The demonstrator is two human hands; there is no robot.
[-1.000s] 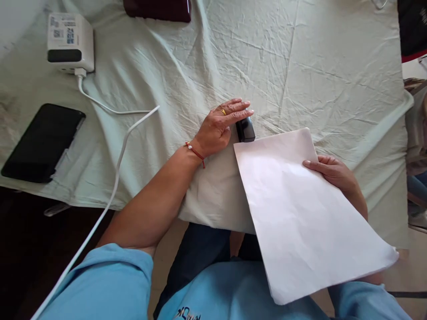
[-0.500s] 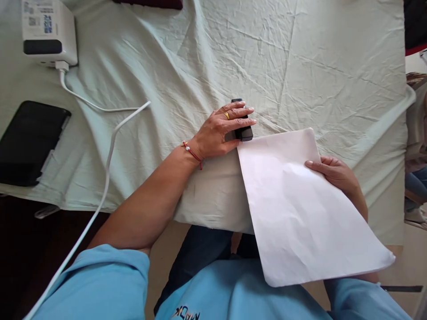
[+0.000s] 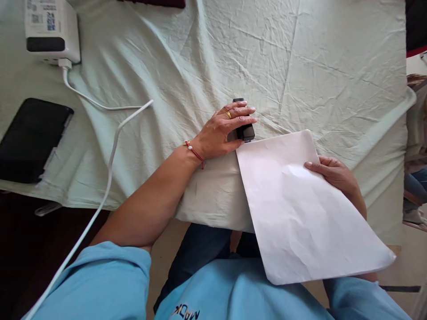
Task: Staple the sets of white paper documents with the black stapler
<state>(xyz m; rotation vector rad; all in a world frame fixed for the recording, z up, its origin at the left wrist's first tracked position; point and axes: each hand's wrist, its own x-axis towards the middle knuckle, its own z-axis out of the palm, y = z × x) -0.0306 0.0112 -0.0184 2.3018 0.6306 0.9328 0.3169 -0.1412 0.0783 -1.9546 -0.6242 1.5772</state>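
Observation:
My left hand [image 3: 222, 129] lies over a small black block-shaped device [image 3: 247, 133] on the cloth, fingers across its top and thumb at its near end. The fingers cover much of the device, so its exact kind cannot be made out. White paper sheets [image 3: 293, 213], stacked and slightly wavy, slope from the table down over my lap. Their upper left corner meets the near end of the device, by my left thumb. At the sheets' right edge, my right hand [image 3: 336, 175] pinches them, thumb on top and fingers underneath.
A pale green, wrinkled cloth [image 3: 200, 53] covers the table. To the left are a white power block [image 3: 68, 33] with a white cable [image 3: 111, 164] running toward me and a black phone [image 3: 31, 140]. Something dark red [image 3: 160, 2] lies at the far edge. Part of a person [image 3: 415, 178] shows at right.
Both hands, the black device and the paper stay almost in place. The whole view has shifted slightly; the paper's upper corner sits a touch lower against the device.

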